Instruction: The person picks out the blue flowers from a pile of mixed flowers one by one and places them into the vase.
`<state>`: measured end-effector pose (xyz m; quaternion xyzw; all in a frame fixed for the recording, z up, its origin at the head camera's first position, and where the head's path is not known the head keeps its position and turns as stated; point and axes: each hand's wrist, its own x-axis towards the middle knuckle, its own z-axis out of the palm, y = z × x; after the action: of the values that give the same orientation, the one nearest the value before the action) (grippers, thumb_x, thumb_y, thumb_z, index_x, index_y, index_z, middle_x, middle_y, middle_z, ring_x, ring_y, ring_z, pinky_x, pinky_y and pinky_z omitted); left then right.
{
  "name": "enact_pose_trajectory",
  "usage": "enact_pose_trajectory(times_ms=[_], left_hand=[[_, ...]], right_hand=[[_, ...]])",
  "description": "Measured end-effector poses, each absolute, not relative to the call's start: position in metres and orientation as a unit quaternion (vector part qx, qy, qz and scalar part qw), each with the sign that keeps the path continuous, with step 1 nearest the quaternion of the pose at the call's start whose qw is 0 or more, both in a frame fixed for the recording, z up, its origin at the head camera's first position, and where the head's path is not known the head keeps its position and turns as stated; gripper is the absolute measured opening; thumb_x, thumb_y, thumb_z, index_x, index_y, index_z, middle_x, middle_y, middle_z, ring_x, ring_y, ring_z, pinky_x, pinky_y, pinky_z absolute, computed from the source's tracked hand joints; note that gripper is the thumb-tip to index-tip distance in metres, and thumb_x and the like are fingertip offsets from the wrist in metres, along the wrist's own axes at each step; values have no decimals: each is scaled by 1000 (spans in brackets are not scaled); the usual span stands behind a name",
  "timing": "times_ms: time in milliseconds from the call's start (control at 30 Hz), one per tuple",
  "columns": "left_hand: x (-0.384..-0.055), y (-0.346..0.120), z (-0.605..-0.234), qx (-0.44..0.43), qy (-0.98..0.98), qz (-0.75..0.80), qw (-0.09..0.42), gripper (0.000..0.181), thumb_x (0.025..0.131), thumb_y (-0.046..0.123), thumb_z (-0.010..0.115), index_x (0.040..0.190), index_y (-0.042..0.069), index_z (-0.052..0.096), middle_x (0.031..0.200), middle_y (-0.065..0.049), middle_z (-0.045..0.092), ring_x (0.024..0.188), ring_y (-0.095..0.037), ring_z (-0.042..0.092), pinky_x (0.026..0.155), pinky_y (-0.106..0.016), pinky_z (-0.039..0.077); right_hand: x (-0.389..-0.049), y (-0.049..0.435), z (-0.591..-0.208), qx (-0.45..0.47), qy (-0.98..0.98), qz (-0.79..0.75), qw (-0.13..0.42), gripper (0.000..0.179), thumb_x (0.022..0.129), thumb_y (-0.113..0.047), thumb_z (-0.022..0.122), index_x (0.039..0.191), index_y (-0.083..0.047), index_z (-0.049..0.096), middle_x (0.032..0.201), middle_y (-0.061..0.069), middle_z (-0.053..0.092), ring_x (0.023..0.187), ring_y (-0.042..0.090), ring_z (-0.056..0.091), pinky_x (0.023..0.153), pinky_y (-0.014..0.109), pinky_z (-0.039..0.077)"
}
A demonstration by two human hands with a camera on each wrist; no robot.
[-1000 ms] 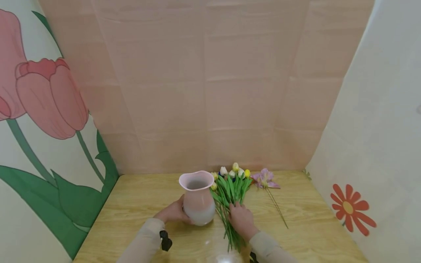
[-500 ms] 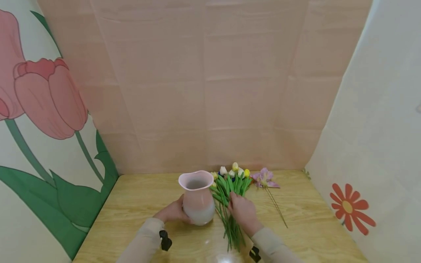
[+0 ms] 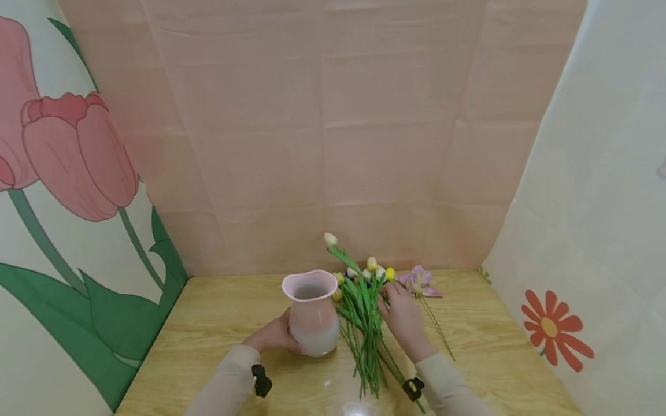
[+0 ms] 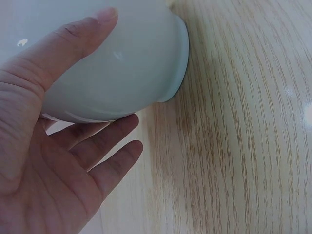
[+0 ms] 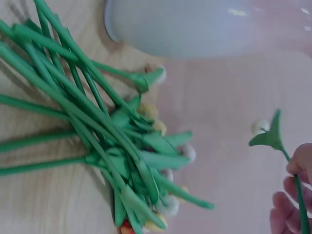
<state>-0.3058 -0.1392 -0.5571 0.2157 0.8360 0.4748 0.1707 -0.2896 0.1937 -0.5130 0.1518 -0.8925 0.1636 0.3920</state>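
Observation:
My left hand [image 3: 278, 335] holds the side of a pink-and-white vase [image 3: 314, 323] with a wavy rim, upright on the table. In the left wrist view the thumb lies along the vase's pale lower body [image 4: 122, 63], and the fingers reach around beneath the curve. My right hand [image 3: 403, 318] pinches the green stem of a white tulip [image 3: 330, 239]. That tulip tilts up and leftward above the other flowers; in the right wrist view its bloom [image 5: 261, 127] stands apart from the bunch. Several tulips [image 3: 364, 323], white and yellow, lie bunched right of the vase, stems toward me.
A purple flower [image 3: 418, 283] with a long thin stem lies right of the bunch on the wooden table [image 3: 224, 306]. Behind the table hangs a pink backdrop [image 3: 322, 144]. Panels with painted flowers [image 3: 559, 329] stand at both sides.
My right hand has moved up and to the right, raising one white tulip out of the bunch. The left hand and vase have stayed in place.

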Motion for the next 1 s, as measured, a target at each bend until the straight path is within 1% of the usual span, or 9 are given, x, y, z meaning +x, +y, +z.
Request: enact_pose_trajectory(times_ms=[33,100,233,333,367,533,700,833,1000], left_hand=[[-306,-139,-557,217,836,475,170,103,63,16,90,144,8,27,142,-13,46,130,-31,44,107,-54,31],[-305,-139,-558,220,834,477,170,104,64,16,90,145,8,26,143,-14,45,131,-31,43,107,-54,31],[-305,-140,-561,223,831,480,171,106,64,16,90,147,7,24,144,-14,44,131,-31,43,107,-53,32],[-305,-140,-563,223,831,481,171,107,63,17,90,147,7,24,144,-14,44,131,-31,43,107,-53,32],[-306,-140,-564,222,830,481,172,107,63,17,90,147,7,24,143,-14,45,131,-31,43,107,-53,32],[-305,-139,-564,221,829,484,172,106,63,16,90,146,7,25,143,-14,45,130,-31,44,107,-53,32],[-304,-139,-561,217,834,478,172,106,64,17,90,146,8,25,143,-13,45,131,-31,43,107,-53,32],[-302,-139,-556,215,837,473,169,106,63,18,90,147,7,25,143,-14,45,131,-31,43,107,-53,32],[-302,-139,-554,213,835,479,168,104,63,16,90,146,6,26,143,-14,45,131,-31,43,108,-54,31]], right_hand=[[-291,197,-511,155,-886,170,403,18,79,-7,74,94,-7,64,81,5,61,63,16,56,47,27,43],[-293,203,-507,151,-873,185,425,23,79,-4,73,100,-5,65,83,8,62,64,19,59,47,31,45],[-297,215,-507,129,-857,196,459,34,76,1,74,109,-5,65,90,12,65,54,23,56,39,35,41],[-297,226,-511,110,-860,185,463,40,76,3,74,114,-5,65,96,14,65,47,25,51,34,36,37],[-298,229,-513,104,-863,180,462,41,76,3,75,115,-5,65,98,16,65,49,26,53,35,37,38],[-300,247,-525,76,-881,160,439,42,78,1,74,119,-2,65,103,19,64,58,30,56,39,40,43],[-302,265,-537,46,-891,172,418,39,81,5,68,119,-2,66,106,20,64,78,35,62,49,43,49],[-300,278,-545,19,-906,187,380,42,82,7,64,122,-5,64,105,18,63,78,34,62,48,41,47],[-295,291,-552,-8,-925,204,322,41,87,7,56,126,-4,60,107,20,60,80,34,62,48,39,47]])
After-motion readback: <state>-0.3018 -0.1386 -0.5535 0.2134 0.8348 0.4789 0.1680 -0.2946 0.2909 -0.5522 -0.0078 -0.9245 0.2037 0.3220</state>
